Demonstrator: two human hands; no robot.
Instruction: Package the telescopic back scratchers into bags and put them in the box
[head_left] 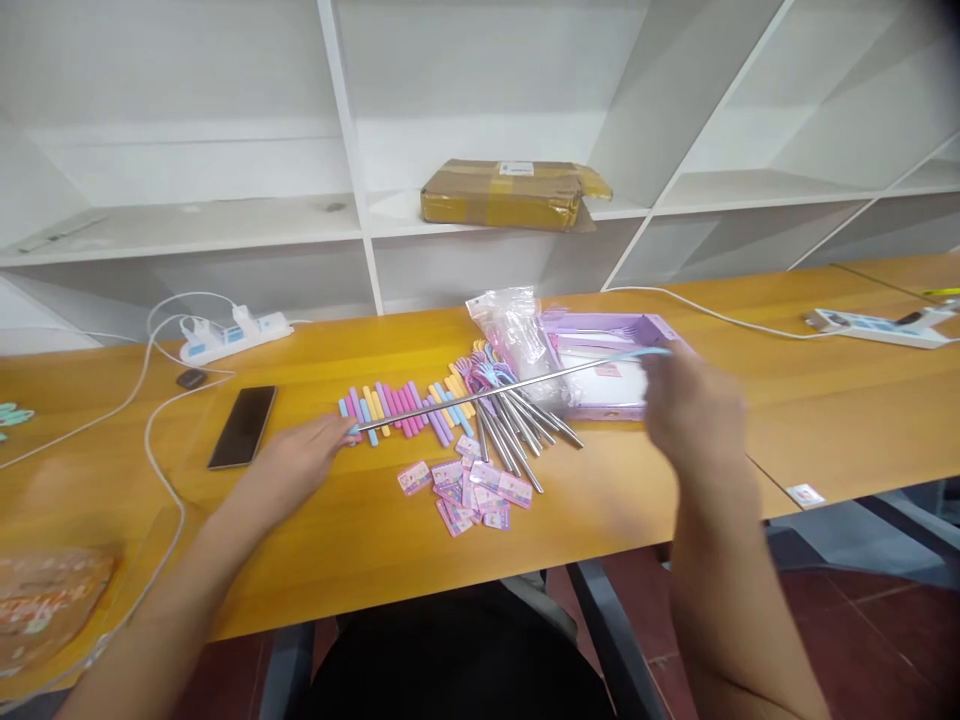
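Note:
My left hand (311, 455) pinches one end of a long, drawn-out telescopic back scratcher (480, 395), its thin metal rod slanting up to the right. At the other end, my right hand (694, 410), smeared by motion, is closed around the light blue head, which it mostly hides. Beneath the rod lies a pile of back scratchers (517, 425) with metal shafts and pink, purple and blue heads. Left of them is a row of coloured handle sleeves (386, 408) in pink, purple, yellow and blue. Small printed pink cards (480, 490) are scattered nearer to me.
A purple box (600, 400) and a clear plastic bag (514, 330) stand behind the pile. To the left are a phone (241, 427), a power strip (240, 338) and loose cables. Another power strip (881, 325) lies right. A taped carton (506, 195) rests on the shelf.

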